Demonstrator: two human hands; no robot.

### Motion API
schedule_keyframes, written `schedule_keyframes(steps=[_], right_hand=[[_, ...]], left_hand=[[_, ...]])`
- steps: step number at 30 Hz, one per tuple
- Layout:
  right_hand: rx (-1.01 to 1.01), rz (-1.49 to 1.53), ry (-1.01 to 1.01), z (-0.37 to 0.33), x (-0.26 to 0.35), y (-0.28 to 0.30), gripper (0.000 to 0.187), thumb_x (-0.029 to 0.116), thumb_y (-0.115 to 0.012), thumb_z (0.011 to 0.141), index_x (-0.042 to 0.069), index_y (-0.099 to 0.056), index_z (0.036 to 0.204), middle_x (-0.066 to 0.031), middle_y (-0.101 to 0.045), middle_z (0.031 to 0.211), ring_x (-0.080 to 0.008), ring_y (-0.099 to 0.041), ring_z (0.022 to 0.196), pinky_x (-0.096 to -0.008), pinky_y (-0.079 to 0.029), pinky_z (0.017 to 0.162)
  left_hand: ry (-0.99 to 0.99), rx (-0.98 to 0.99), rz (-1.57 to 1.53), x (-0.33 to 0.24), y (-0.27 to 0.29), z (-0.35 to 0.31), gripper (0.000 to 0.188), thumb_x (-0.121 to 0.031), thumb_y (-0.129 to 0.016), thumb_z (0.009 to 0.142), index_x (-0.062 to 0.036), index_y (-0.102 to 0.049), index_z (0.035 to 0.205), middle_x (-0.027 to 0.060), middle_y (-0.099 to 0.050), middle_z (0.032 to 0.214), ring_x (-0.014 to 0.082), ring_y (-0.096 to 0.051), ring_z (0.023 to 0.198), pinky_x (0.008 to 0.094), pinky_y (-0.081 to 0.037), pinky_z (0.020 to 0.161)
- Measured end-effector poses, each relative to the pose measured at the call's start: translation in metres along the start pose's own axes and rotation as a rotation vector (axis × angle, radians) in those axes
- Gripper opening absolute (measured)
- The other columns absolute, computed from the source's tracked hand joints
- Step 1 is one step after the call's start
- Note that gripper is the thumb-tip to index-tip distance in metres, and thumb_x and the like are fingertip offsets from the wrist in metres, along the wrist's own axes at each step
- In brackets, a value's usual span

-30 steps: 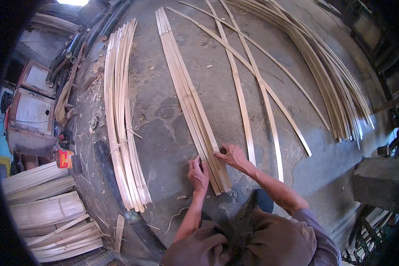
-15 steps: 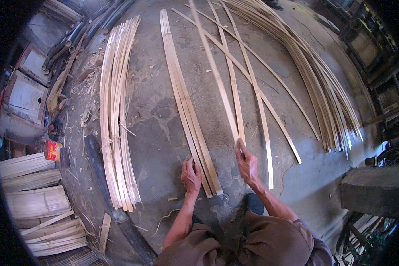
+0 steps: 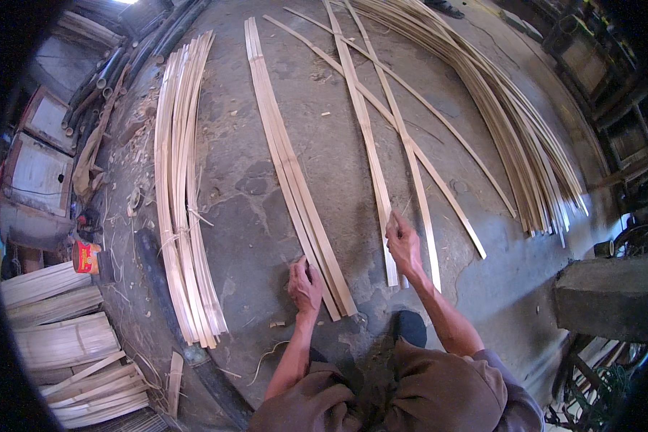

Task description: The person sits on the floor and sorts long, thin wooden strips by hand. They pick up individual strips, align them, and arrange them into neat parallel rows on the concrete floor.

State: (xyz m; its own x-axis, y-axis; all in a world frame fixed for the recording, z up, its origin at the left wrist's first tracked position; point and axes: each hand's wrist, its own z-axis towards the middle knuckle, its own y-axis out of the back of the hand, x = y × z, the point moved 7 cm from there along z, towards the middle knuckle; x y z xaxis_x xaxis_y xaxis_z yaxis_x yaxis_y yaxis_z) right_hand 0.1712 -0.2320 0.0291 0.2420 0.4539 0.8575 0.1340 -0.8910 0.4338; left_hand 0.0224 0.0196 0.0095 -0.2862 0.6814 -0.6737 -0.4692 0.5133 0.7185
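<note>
Strip (image 3: pixel 374 169), single: newly shifted off the middle bundle (image 3: pixel 300 216), leaving that narrower; lay to its right. Left hand (image 3: pixel 305 286): curled at the bundle's left edge. Right hand (image 3: pixel 405 248): fingers narrowed beside the strip. Neither grip could be told.

Lettering on red container, too small (image 3: pixel 86 258)

Patchy grey floor (image 3: pixel 230 137), pale framed panels (image 3: pixel 39 173)

The grey floor (image 3: pixel 230 137) bears a strip bundle (image 3: pixel 176 144), a narrower row (image 3: pixel 284 158), crossed strips (image 3: pixel 408 144) and a pile (image 3: pixel 515 137).
</note>
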Motion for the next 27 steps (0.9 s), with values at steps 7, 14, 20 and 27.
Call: schedule_keyframes(steps=[7, 14, 20, 27], right_hand=[[-0.172, -0.381, 0.458, -0.027, 0.038, 0.002, 0.043, 0.014, -0.055, 0.093, 0.007, -0.049, 0.135, -0.0270, -0.053, 0.123, -0.0426, -0.056, 0.109, -0.0464, -0.048, 0.092], [0.396, -0.326, 0.204, -0.044, -0.012, -0.117, 0.038, 0.026, -0.061, 0.091, 0.006, -0.056, 0.123, -0.0220, -0.068, 0.084, -0.0405, -0.065, 0.081, -0.0458, -0.053, 0.073], [0.316, -0.210, 0.267, -0.037, -0.013, -0.121, 0.033, 0.026, -0.060, 0.091, 0.004, -0.060, 0.116, -0.0166, -0.069, 0.082, -0.0305, -0.068, 0.077, -0.0427, -0.053, 0.063], [-0.025, -0.180, 0.177, -0.015, 0.024, 0.021, 0.035, 0.030, -0.062, 0.093, 0.007, -0.064, 0.118, -0.0165, -0.068, 0.087, -0.0280, -0.065, 0.073, -0.0395, -0.053, 0.071]], left_hand=[[0.014, 0.003, 0.040, -0.005, 0.007, 0.001, 0.030, -0.015, -0.055, 0.091, -0.0073, -0.055, 0.120, 0.0162, -0.058, 0.103, 0.0363, -0.059, 0.097, 0.0457, -0.048, 0.082], [-0.018, 0.021, 0.045, -0.007, 0.003, 0.002, 0.033, -0.016, -0.055, 0.090, -0.0072, -0.054, 0.122, 0.0174, -0.058, 0.103, 0.0376, -0.059, 0.096, 0.0462, -0.048, 0.081], [-0.024, 0.035, -0.002, -0.010, -0.001, 0.004, 0.028, -0.014, -0.056, 0.091, -0.0023, -0.055, 0.117, 0.0199, -0.059, 0.103, 0.0379, -0.059, 0.096, 0.0452, -0.048, 0.083], [-0.037, 0.001, 0.032, -0.010, 0.006, 0.002, 0.031, -0.017, -0.056, 0.091, -0.0079, -0.055, 0.121, 0.0153, -0.058, 0.101, 0.0348, -0.060, 0.094, 0.0450, -0.048, 0.080]])
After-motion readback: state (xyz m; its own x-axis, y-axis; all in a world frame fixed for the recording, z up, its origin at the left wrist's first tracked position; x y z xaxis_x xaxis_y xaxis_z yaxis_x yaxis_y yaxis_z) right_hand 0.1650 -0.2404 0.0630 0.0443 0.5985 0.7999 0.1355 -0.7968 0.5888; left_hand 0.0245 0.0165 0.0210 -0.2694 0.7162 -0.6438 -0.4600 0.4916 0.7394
